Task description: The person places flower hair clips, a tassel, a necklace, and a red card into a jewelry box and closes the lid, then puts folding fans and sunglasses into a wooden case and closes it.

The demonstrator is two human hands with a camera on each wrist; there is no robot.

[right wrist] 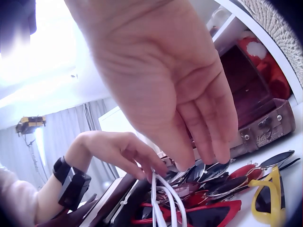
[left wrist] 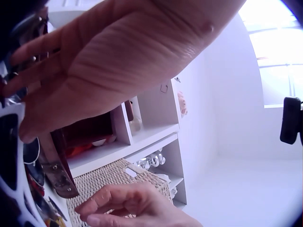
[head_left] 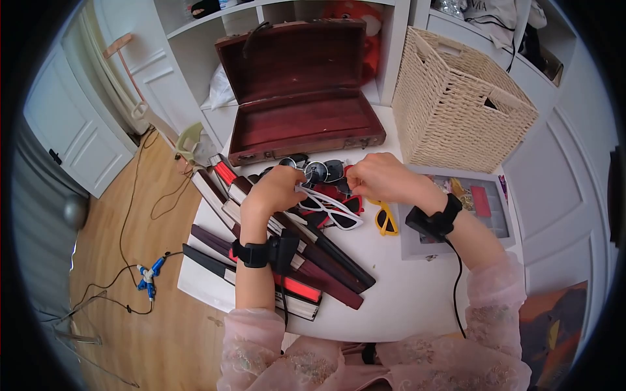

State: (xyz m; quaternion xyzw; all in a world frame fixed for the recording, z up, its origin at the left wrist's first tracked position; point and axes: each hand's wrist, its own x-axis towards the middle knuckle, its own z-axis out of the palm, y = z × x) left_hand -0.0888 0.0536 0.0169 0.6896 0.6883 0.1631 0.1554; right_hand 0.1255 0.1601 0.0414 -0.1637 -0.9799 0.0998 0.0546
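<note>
My left hand (head_left: 272,190) pinches the white sunglasses (head_left: 340,214) by the ends of their temples, with the frame slanting down toward the table. White temples (right wrist: 174,201) rise to its fingertips in the right wrist view. Over a heap of sunglasses hangs my right hand (head_left: 381,177), its fingers pointing down and relaxed, fingertips right at the dark round-lensed sunglasses (head_left: 316,171). Nothing shows in its grasp. Red sunglasses (right wrist: 220,213) lie under the white pair, and yellow sunglasses (head_left: 386,219) rest to their right.
Behind the heap stands an open dark-red suitcase (head_left: 306,127). Several books (head_left: 329,257) lie fanned out on the left of the white table (head_left: 352,319). At the right are a wicker basket (head_left: 456,98) and a clear-lidded compartment box (head_left: 450,225).
</note>
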